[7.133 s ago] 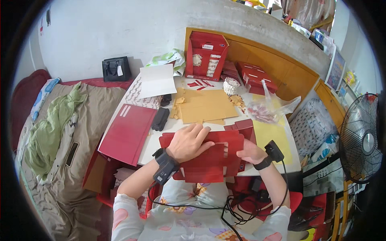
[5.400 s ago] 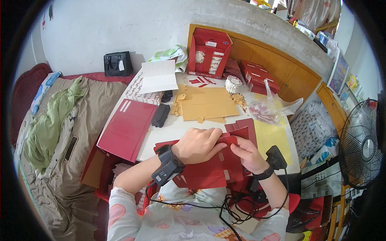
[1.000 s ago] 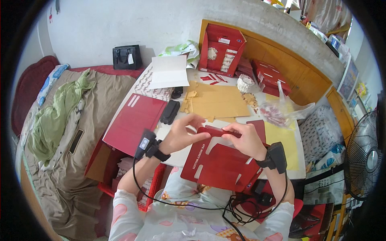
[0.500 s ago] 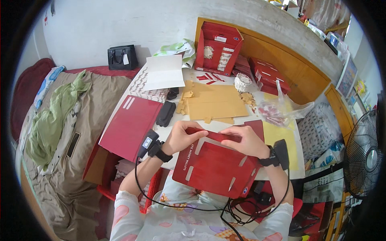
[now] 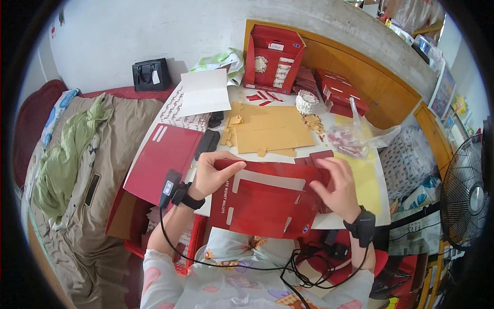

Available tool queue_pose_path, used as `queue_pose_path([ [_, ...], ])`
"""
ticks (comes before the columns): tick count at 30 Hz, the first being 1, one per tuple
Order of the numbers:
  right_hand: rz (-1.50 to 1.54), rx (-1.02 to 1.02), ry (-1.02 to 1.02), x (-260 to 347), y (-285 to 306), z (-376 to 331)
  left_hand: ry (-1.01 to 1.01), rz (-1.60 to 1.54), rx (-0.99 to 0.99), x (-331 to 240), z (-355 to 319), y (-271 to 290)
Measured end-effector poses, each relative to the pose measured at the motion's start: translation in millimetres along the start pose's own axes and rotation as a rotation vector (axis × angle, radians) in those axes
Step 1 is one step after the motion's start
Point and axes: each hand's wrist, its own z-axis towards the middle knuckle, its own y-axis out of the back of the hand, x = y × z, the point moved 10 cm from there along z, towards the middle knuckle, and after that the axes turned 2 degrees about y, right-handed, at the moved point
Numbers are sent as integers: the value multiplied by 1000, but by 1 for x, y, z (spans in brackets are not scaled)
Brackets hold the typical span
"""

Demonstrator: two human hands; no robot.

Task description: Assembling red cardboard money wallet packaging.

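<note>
A red cardboard piece (image 5: 270, 208) with pale slots and cut-outs is tilted up in front of me, above my lap at the table's near edge. My left hand (image 5: 216, 175) is closed on its upper left corner, thumb on the near face. Beside its upper right edge, my right hand (image 5: 339, 188) has its fingers apart; whether the thumb touches the card is hard to tell. Part of another red card (image 5: 321, 157) shows behind the piece.
A tan cardboard sheet (image 5: 275, 129) lies mid-table, with a flat red card (image 5: 167, 159) to its left. Farther back stand a red display box (image 5: 272, 59) and a white cup-like holder (image 5: 307, 102). A clear plastic bag (image 5: 355, 136) lies right. Black cables (image 5: 298, 268) cross my lap.
The red card's top edge has unfolded from the narrow strip pinched by both hands, and the card now stands more upright. My right hand has moved rightward and its fingers have opened.
</note>
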Motion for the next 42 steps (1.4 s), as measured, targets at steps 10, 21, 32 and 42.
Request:
queue_pose_path([
  [10,911,91,-833,-71,-58,-62,-149,-7,-82,-21,-15,11],
  [21,2009,513,-496,-13,-84,-54,-321,88,114,-44,-33,-1],
  [32,2294,580,-642,-13,-121,-91,-565,-10,245,-69,-41,-9],
  [42,2005,384,-750,-55,-135,-129,-443,145,244,-63,-41,-15],
])
